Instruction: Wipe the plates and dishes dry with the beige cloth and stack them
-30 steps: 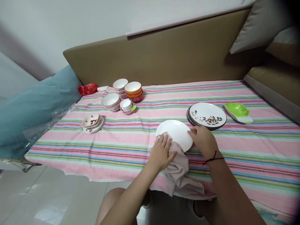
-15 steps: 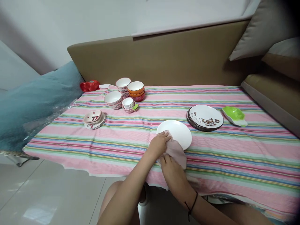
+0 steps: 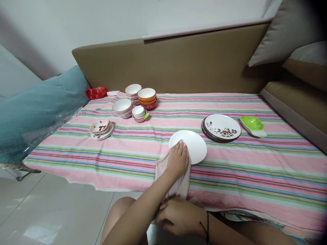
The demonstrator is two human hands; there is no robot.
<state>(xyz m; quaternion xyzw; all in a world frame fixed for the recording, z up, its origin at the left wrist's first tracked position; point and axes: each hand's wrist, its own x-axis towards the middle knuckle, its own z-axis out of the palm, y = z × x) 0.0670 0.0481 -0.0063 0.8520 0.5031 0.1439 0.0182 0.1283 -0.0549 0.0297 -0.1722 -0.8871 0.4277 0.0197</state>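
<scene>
White plate (image 3: 198,146), one, partly under one pink cloth (image 3: 184,180).
Left hand (image 3: 178,160) flat on cloth; right hand (image 3: 181,215) curled below, grip unclear; one flowered plate stack (image 3: 221,127); one green dish (image 3: 252,125). Plate lies on a striped sheet (image 3: 255,183); brown backrest (image 3: 191,64) behind.

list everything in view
plain plate: 1, white, front centre
cloth: 1, pale pink, over plain plate's edge
flowered plates: one stack, white-brown, right
leaf-shaped dish: 1, green-white, far right
patterned bowls: at least three, white-red, left rear
stacked bowls: one stack, orange over red, left rear
small dishes: one stack, white, near stacked bowls
squarish bowl: 1, white-red, left
small plates: several, white, under squarish bowl
red bundle: 1, red, rear left
flat item: 1, white, beside red bundle
striped cover: 1, multicoloured, across middle
backrest: 1, brown, behind
cushions: several, beige-brown, upper right
teal covering: 1, teal, left
floor: 1, pale, lower left
left hand: 1, bare, on cloth
right hand: 1, bare, cloth's near end
legs: parts, bare, bottom
</scene>
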